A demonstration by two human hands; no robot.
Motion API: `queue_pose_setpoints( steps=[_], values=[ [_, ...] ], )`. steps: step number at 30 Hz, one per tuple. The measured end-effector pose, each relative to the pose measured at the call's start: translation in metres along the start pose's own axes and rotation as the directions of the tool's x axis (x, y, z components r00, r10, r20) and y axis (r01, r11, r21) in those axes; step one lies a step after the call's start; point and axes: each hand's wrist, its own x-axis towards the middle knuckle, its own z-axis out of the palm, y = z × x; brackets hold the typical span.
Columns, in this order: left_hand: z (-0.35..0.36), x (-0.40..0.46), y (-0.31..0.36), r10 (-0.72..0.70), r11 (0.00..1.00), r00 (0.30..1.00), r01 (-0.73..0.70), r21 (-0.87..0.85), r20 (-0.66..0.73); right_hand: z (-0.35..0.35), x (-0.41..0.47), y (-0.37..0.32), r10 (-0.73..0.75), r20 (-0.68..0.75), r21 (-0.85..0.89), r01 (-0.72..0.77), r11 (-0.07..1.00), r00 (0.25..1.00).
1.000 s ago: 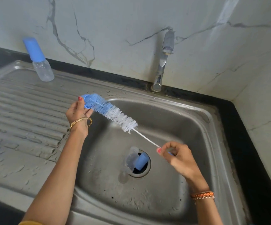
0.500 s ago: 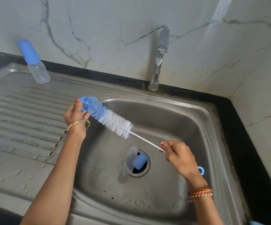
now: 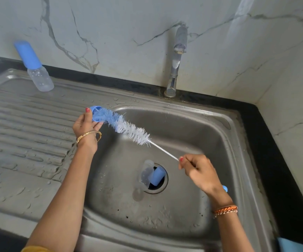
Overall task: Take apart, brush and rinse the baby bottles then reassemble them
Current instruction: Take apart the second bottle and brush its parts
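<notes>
My left hand (image 3: 85, 125) grips a small blue bottle cap (image 3: 96, 113) over the sink's left rim. The blue and white bottle brush (image 3: 127, 127) has its tip pushed inside that cap. My right hand (image 3: 198, 171) pinches the brush's thin wire handle above the basin. A clear bottle body (image 3: 146, 174) and a blue cap (image 3: 157, 176) lie over the drain hole. A whole capped bottle (image 3: 36, 70) stands at the back left of the drainboard.
The steel sink basin (image 3: 210, 135) is wet, with a ribbed drainboard (image 3: 20, 135) to the left. A chrome tap (image 3: 176, 64) stands behind it, with no water running. Marble wall and black counter edge surround the sink. A blue item (image 3: 297, 245) shows at the lower right.
The brush has slid a little in the cap, and my right hand has shifted slightly along the wire handle. The view has drifted a bit.
</notes>
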Motion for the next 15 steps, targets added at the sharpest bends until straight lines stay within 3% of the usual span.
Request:
queue_pose_setpoints(
  steps=[3,5,7,9,10,12,15],
  values=[
    [0.0,-0.001,0.002,-0.002,1.0,1.0,0.002,-0.013,-0.009,0.001,-0.001,-0.001,-0.007,0.007,0.114,0.006,0.993,1.0],
    [-0.001,-0.001,0.002,-0.007,1.0,1.0,0.007,-0.01,0.005,0.004,0.001,-0.001,-0.083,-0.157,-0.043,0.077,0.996,0.984],
    [-0.001,-0.001,0.0,-0.015,1.0,1.0,0.015,-0.008,0.012,0.01,0.0,-0.003,-0.186,-0.372,-0.281,0.08,0.956,0.909],
    [0.0,-0.001,-0.001,-0.024,1.0,1.0,0.024,-0.01,0.011,0.012,-0.004,-0.01,-0.197,-0.441,-0.369,0.024,0.929,0.876],
    [-0.001,-0.001,-0.001,-0.028,0.999,0.999,0.028,-0.015,0.016,0.012,-0.004,-0.014,-0.128,-0.374,-0.341,-0.007,0.94,0.919],
    [-0.002,0.001,-0.001,-0.034,0.999,0.999,0.035,-0.031,0.022,0.009,-0.001,-0.016,0.084,-0.072,-0.113,-0.091,0.989,0.994],
    [-0.004,0.003,0.001,-0.033,0.998,0.999,0.034,-0.053,0.021,0.004,0.0,-0.017,0.225,0.233,0.256,-0.283,0.924,0.946]
  ],
)
